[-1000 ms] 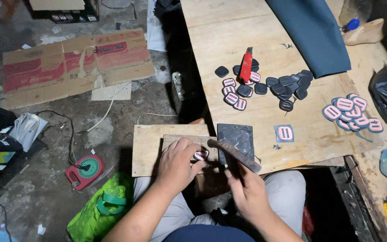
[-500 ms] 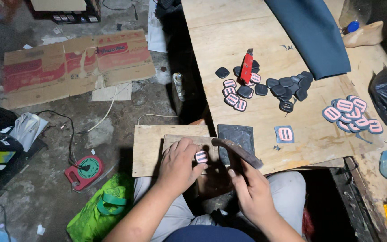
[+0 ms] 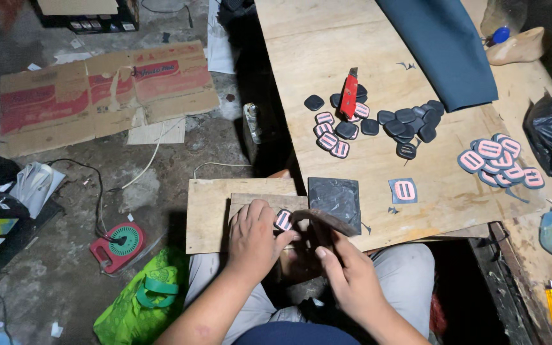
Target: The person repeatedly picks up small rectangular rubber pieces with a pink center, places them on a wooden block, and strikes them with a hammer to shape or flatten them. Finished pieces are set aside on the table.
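Plywood bench (image 3: 327, 38): red utility knife (image 3: 349, 94) and dark buckles (image 3: 410, 124) at centre, pink-faced buckles (image 3: 499, 160) at 3 o'clock, blue fabric (image 3: 445, 45) at 1, dark slab (image 3: 334, 195) at 6.
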### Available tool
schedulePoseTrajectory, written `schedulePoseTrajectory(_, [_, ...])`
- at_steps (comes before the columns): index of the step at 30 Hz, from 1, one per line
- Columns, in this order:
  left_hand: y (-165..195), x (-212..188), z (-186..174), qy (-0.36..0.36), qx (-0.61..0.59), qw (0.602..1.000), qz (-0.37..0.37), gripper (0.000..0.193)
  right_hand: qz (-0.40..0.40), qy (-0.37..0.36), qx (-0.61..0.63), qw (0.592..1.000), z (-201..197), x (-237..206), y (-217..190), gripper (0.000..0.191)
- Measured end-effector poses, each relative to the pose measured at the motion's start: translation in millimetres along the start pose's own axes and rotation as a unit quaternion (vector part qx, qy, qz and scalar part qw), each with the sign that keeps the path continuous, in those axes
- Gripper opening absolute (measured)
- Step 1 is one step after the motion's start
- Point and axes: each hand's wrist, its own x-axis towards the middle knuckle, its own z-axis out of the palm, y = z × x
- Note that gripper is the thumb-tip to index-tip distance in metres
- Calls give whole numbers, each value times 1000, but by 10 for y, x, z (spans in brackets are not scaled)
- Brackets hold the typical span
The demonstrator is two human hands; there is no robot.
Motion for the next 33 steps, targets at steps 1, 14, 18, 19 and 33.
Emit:
schedulePoseTrajectory(1, [0,4,0,-2,9,1000,3,49,-9,19,15,1000,11,-32,7,41])
schedulePoseTrajectory(14, [-48,-66,-119,44,-108,993,28,14,21,57,-257,965,-430,253,-112,56])
schedulePoseTrajectory(18, [-91,-110,-69,-6,-297,944,-146,21,-61,90,-313,944,-521,420,-84,49])
schedulePoseTrajectory(19, [-96,-111,-49,-36,-354,912,-204,21,-77,96,-308,943,-522,445,-87,48])
schedulePoseTrajectory(33, [10,77,-165,-62,-188,980,-29,18,84,35,18,996,-439,783,43,23])
